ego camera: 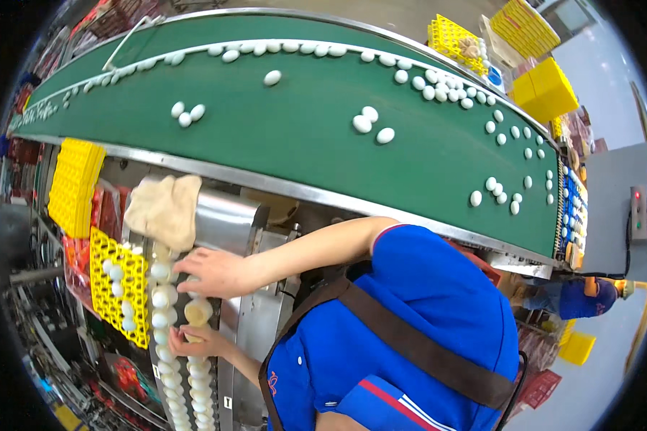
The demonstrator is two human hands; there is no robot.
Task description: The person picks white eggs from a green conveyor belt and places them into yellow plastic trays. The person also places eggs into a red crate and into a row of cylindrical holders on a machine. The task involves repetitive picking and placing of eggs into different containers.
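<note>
Two rows of pale eggs run on a roller conveyor before me, the far row (164,318) and the near row (199,372). My right hand (213,273) reaches palm down over the upper end of both rows, fingers spread, with an egg partly hidden beneath them. Lower down, my left hand (197,342) is over the near row with curled fingers reaching the far row; whether it holds an egg is hidden. An amber-toned cup or egg (198,311) shows in the near row between my hands. Beyond the rows, a yellow egg tray (119,288) carries several eggs.
A beige cloth (164,210) drapes over a metal cover (226,215). To my right runs a wide green belt (302,140) with scattered eggs and a metal edge (248,180). Stacked yellow trays (75,186) stand beyond the cloth. A person (582,299) is behind me.
</note>
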